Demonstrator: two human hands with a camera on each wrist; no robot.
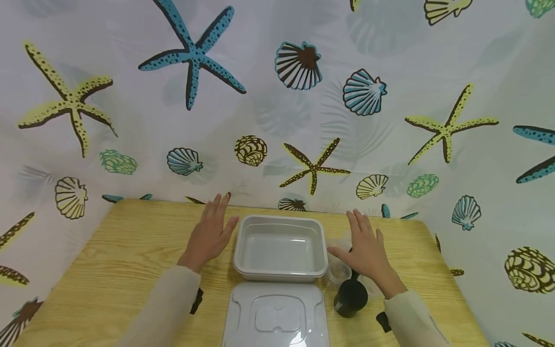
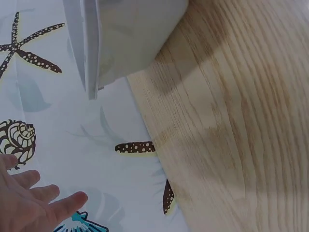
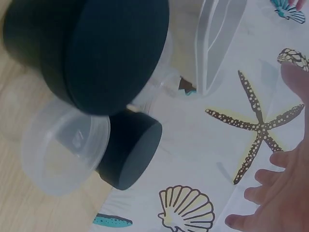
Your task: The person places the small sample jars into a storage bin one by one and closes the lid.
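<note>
My left hand (image 1: pixel 209 238) is held just left of a white rectangular plastic box (image 1: pixel 282 220), fingers straight and pointing away from me. On the box's other side my right hand (image 1: pixel 365 246) hovers with fingers spread, above several small clear containers (image 1: pixel 339 271). Neither hand holds anything. The box stands uncovered, and its inside looks bare. A white lid (image 1: pixel 277 315) lies in front of it. Below my right hand is a black cylindrical piece (image 1: pixel 351 298); the right wrist view has a second, smaller black cylinder (image 3: pixel 130 150) beside a clear cup (image 3: pixel 63 150).
A wooden table (image 1: pixel 143 260) carries everything. Behind it and at both sides hangs a white curtain (image 1: pixel 260 115) printed with starfish and shells, meeting the table's far edge. Dark straps (image 1: pixel 197 301) show at both wrists.
</note>
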